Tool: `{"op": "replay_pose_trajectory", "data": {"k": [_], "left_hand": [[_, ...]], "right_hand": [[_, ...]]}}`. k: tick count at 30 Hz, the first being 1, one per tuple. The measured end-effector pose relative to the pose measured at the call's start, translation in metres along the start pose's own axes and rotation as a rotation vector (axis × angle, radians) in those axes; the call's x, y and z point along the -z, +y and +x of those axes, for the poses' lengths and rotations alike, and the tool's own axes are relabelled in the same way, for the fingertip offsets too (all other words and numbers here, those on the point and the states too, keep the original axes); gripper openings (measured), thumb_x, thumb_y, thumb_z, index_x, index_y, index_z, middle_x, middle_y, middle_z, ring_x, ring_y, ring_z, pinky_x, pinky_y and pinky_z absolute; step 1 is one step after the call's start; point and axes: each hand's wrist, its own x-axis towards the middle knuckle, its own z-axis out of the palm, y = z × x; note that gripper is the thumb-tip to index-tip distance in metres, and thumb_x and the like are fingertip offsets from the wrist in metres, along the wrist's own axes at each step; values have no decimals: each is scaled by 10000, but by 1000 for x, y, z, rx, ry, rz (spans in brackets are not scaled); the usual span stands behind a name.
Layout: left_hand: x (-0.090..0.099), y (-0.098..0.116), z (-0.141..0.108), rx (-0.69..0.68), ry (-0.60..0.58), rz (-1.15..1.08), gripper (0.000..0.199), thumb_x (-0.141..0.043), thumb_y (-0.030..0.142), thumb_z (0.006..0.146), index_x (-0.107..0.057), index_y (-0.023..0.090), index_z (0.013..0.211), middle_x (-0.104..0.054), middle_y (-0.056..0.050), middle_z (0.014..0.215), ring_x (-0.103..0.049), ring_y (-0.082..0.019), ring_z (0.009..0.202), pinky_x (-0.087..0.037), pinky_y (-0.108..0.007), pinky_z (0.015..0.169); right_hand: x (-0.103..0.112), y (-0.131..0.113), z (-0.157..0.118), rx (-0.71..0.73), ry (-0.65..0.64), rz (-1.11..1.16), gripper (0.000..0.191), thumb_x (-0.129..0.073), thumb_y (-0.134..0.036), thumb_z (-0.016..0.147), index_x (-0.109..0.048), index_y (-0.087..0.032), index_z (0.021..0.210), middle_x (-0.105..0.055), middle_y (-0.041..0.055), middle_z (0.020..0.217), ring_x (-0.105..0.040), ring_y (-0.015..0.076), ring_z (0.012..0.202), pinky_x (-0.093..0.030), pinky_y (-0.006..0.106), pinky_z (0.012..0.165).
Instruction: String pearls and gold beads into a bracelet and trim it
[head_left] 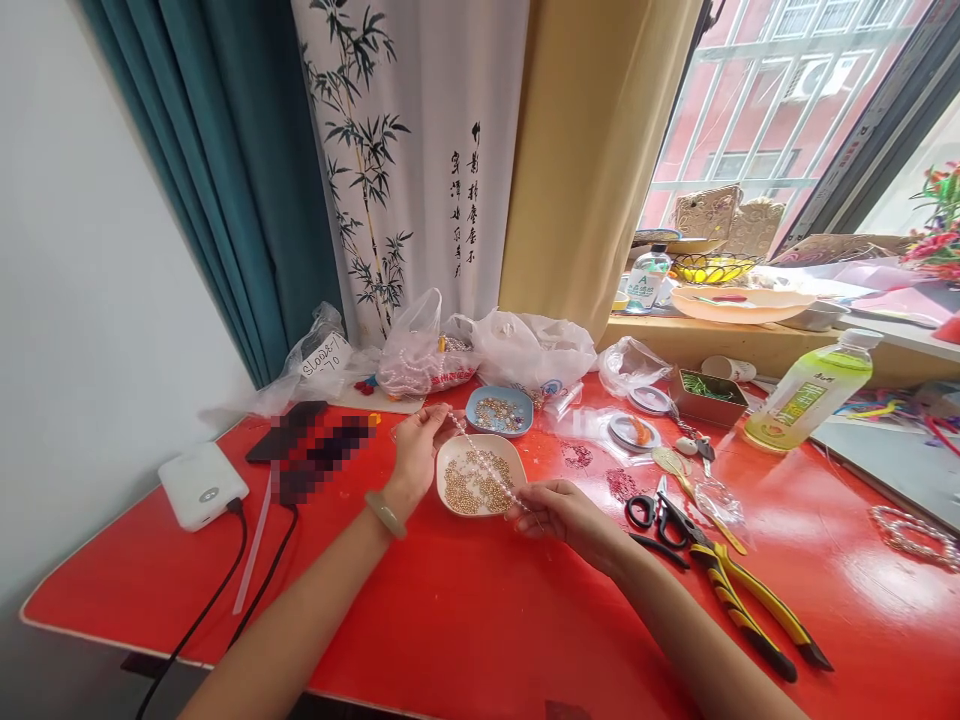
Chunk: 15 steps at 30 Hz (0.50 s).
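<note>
Running from hand to hand in the head view, one strand of pale beads slants down over one cream dish, and one blue dish stands just behind that. On the red surface to the right there are two patches of small red beads, two flat round spools, one pair of scissors, one pair of pliers with yellow and black handles, and one drink bottle. One loop of pinkish beads lies at the far right.

The cream dish holds many loose gold-coloured beads, spread over its bottom; the blue dish holds a thinner scatter of similar beads. A small open box has green pieces inside, and the bottle contains a yellow-green liquid. Plastic bags stand along the back, one of them showing strung beads within.

The left hand is raised at the cream dish's left — thumb and fingers pinched together on the upper end of the strand, one bangle around its wrist. The right hand sits lower, by the dish's right edge, its fingertips closed on the lower end — forearm reaching in from the bottom right.
</note>
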Motion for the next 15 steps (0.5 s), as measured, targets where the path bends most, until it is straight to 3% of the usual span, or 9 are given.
{"op": "replay_pose_trajectory", "data": {"k": [15], "left_hand": [[3, 0, 3, 26, -32, -161, 120, -677, 186, 621, -621, 129, 710, -662, -26, 738, -599, -83, 655, -466, -184, 629]], "right_hand": [[2, 0, 1, 12, -32, 27, 129, -600, -171, 652, -611, -117, 769, -667, 50, 702, -606, 99, 606, -463, 219, 635]]}}
